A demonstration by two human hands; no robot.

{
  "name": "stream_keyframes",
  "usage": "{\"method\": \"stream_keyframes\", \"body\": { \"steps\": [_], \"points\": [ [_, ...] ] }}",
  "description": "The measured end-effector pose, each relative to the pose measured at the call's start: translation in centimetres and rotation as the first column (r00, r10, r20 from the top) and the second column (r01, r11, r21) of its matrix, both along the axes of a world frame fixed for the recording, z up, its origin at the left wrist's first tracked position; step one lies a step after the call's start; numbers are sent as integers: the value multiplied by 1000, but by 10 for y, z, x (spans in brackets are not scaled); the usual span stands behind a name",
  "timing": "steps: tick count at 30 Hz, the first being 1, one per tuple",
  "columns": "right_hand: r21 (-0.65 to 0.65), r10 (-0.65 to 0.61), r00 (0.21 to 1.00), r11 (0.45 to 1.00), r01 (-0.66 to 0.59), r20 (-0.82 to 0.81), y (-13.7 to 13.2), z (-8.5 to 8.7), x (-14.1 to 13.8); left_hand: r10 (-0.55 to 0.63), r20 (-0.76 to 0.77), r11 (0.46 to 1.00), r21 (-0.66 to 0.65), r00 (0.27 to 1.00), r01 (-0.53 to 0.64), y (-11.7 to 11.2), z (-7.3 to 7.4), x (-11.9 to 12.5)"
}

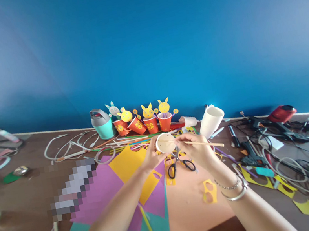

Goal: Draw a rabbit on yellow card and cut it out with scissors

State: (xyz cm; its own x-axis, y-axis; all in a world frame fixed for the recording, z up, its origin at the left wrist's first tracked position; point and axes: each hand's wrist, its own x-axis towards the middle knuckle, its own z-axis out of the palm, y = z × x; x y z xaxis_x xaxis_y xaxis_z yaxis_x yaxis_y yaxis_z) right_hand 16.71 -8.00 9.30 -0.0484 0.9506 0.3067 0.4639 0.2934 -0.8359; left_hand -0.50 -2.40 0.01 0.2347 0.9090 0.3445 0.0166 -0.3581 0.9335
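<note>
My left hand (pixel 152 156) is wrapped round the side of a paper cup (pixel 164 146), whose pale round face is turned toward me. My right hand (pixel 194 149) pinches a thin wooden stick (pixel 207 143) that lies across the cup and points out to the right. Whether the stick's far end touches the cup or goes into it, I cannot tell. Just below the hands lie black-handled scissors (pixel 178 164) on peach paper (pixel 191 220). A cut yellow paper scrap (pixel 209 191) rests nearer to me.
Red cups (pixel 150 125) with yellow animal faces line the wall beside a teal lidded container (pixel 104 126). A white tall cup (pixel 211 119) leans at right. Purple paper (pixel 103 196) spreads left; a glue gun (pixel 250 158) and tangled cables (pixel 299 173) lie right.
</note>
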Motion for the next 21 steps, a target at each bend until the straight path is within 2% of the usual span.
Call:
{"method": "stream_keyframes", "body": {
  "steps": [3,7,12,21],
  "points": [
    [79,-27,994,997,19,107,-1,-2,0,26,11,1000,3,1000,-26,-2,4,1],
    [109,-46,981,994,26,188,-1,-6,-2,40,21,999,-1,999,-40,-3,6,2],
    [138,-34,980,990,7,196,-1,-7,-3,31,23,999,24,999,-32,-1,4,2],
    [111,-20,979,994,-3,204,1,-7,-1,20,-12,997,75,1000,-19,1,-1,1]
  ]
}}
